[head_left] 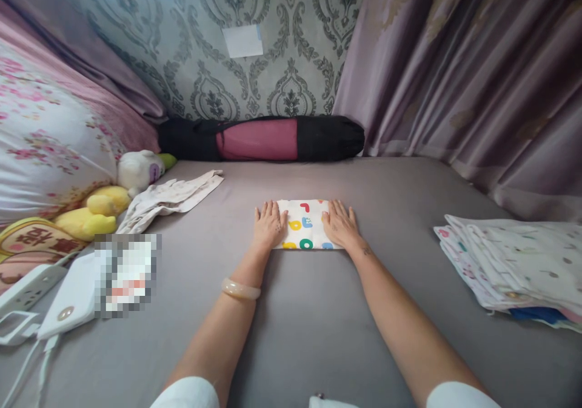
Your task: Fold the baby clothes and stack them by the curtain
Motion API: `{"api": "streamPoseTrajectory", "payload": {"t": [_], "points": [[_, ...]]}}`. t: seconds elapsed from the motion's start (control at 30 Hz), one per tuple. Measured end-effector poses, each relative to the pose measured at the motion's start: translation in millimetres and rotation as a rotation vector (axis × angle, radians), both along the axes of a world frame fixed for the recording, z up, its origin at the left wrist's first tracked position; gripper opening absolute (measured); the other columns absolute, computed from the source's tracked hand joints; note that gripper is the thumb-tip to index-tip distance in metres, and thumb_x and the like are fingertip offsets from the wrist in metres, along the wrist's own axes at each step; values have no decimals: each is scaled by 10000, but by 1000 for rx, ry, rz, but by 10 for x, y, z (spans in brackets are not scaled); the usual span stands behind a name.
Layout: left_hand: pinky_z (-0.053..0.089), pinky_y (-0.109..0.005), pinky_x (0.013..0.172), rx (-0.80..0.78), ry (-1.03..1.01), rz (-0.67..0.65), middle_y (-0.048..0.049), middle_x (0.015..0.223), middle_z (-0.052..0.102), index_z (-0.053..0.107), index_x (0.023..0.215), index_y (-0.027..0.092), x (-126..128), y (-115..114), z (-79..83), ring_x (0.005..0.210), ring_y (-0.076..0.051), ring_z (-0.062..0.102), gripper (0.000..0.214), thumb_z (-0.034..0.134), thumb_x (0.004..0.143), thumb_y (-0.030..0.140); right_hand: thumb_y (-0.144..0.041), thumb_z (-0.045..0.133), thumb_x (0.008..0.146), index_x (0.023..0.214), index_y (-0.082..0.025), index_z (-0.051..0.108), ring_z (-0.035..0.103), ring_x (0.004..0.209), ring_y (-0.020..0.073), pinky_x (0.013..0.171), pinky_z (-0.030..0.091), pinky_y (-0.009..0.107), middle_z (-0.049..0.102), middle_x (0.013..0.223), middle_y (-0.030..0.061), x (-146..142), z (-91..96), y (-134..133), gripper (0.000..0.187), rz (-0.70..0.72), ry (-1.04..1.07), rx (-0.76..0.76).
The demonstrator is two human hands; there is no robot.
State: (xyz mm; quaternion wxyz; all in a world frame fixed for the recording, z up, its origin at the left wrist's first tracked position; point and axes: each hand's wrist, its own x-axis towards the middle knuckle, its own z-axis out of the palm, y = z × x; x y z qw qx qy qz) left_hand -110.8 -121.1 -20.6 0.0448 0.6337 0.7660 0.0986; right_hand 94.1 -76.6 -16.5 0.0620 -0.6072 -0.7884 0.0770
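A folded white cloth printed with colourful letters lies flat on the grey bed sheet, in the middle of the head view. My left hand rests flat on its left edge, fingers stretched away from me. On the opposite edge lies my right hand, also flat, with its fingers pointing forward. Both palms press down on the cloth, and neither hand grips it. Parts of the cloth's side edges are hidden under the hands.
Folded cloths are stacked at right. A crumpled light garment, plush toys, a power strip and a white device with cables lie at left. A black-and-pink long bag lines the wall, with curtains beside it.
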Motion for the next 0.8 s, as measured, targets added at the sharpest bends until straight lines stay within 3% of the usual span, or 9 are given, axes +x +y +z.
{"api": "streamPoseTrajectory", "payload": {"t": [0.2, 0.4, 0.63, 0.8], "points": [[171, -523, 1201, 23, 5, 6, -146, 1558, 351, 375, 1479, 106, 7, -14, 5, 1470, -281, 261, 615, 184, 997, 439, -344, 153, 1006, 1514, -35, 291, 206, 1476, 249, 1195, 136, 491, 277, 1586, 151, -8, 19, -23, 610, -15, 0, 7], [154, -500, 1211, 106, 92, 40, -183, 1547, 357, 390, 1462, 62, 208, -101, 38, 1473, -289, 250, 631, 177, 999, 434, -361, 184, 1003, 1499, -12, 317, 205, 1474, 276, 1190, 145, 468, 283, 1578, 178, -146, 6, -135, 620, -1, 43, 134], [192, -453, 1205, 18, 53, -4, -211, 1569, 291, 323, 1486, 18, 280, -117, -28, 1478, -295, 229, 682, 188, 995, 472, -348, 208, 1003, 1512, 14, 270, 223, 1467, 281, 1184, 180, 443, 274, 1582, 173, -212, -98, -177, 628, -21, 24, 106], [203, -442, 1204, 22, 45, 6, -208, 1567, 300, 331, 1478, 12, 281, -123, 22, 1475, -293, 240, 660, 206, 1000, 449, -336, 226, 1002, 1498, 21, 298, 233, 1464, 286, 1186, 173, 444, 294, 1571, 189, -223, -15, -217, 615, -9, 25, 135]]}}
